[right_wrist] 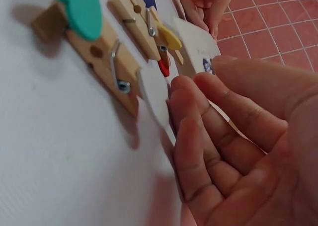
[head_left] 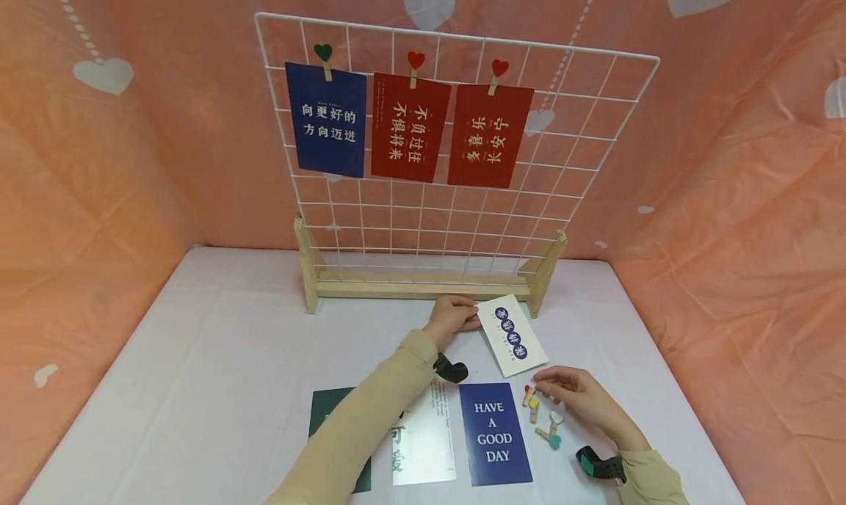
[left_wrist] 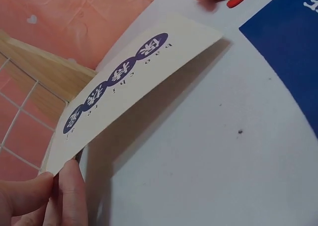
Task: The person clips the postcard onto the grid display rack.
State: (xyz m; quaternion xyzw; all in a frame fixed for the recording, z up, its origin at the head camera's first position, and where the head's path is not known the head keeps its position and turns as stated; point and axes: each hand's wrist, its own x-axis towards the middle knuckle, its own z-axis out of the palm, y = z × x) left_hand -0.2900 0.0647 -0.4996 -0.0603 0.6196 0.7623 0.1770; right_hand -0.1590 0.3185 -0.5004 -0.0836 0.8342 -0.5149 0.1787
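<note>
My left hand (head_left: 452,318) pinches a white card (head_left: 512,336) by its upper left corner, between thumb and fingers. The card carries dark blue ovals with white characters and leans above the table in front of the rack. In the left wrist view the card (left_wrist: 124,82) slants up from the fingertips, casting a shadow. Just past the card's lower end is my right hand (head_left: 581,396), with bent, loose fingers and nothing between them. Small wooden clothespins with coloured hearts lie beside its fingertips: a yellow one (head_left: 534,407), a white one (head_left: 555,421), a teal one (head_left: 551,439) and a red one (head_left: 529,395).
A white wire grid (head_left: 423,215) stands on a wooden base (head_left: 423,291) at the back. Clipped on it hang a blue card (head_left: 327,149) and two red cards (head_left: 411,123). On the table lie a green card (head_left: 324,404), a white card (head_left: 426,453) and a blue card (head_left: 496,417).
</note>
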